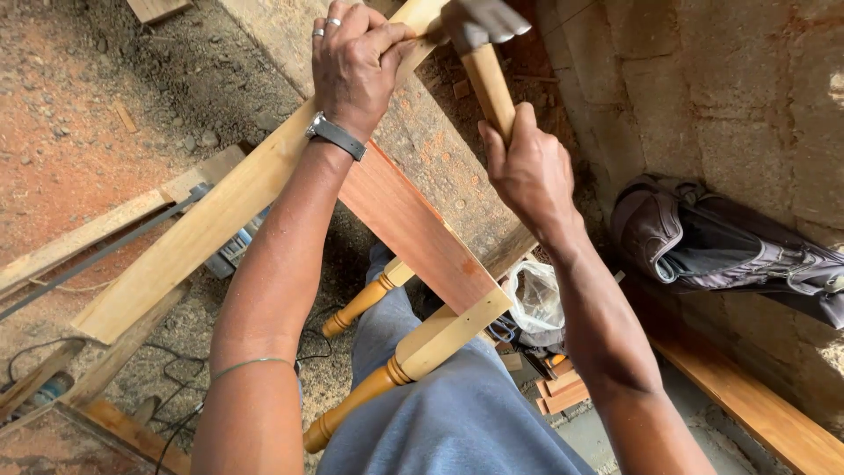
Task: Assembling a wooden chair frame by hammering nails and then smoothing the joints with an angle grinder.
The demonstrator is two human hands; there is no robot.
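The right hand (527,167) is wrapped tight round the pale wooden handle of a steel-headed hammer (486,53), fingers curled shut on the shaft just below the head, which sits at the top edge of the view against the upper end of a long pale wooden plank (202,230). The left hand (356,62) (two rings on its fingers, a grey watch at the wrist) closes over that same upper end of the plank, thumb and fingers pressed against the wood right beside the hammer head.

The plank slants down to the left across the dirt. Joined to it is a flat reddish-brown wooden board (413,230), which runs down to the right to a turned wooden furniture leg (400,369) resting on the person's lap, over blue trousers (457,422). A second turned leg (360,303) shows behind it.

Further out, a grey-brown bag (703,242) leans against the block wall (703,88) on the right, a clear plastic bag (534,295) lies near the leg, and black cables (167,422) trail over the reddish soil at lower left.
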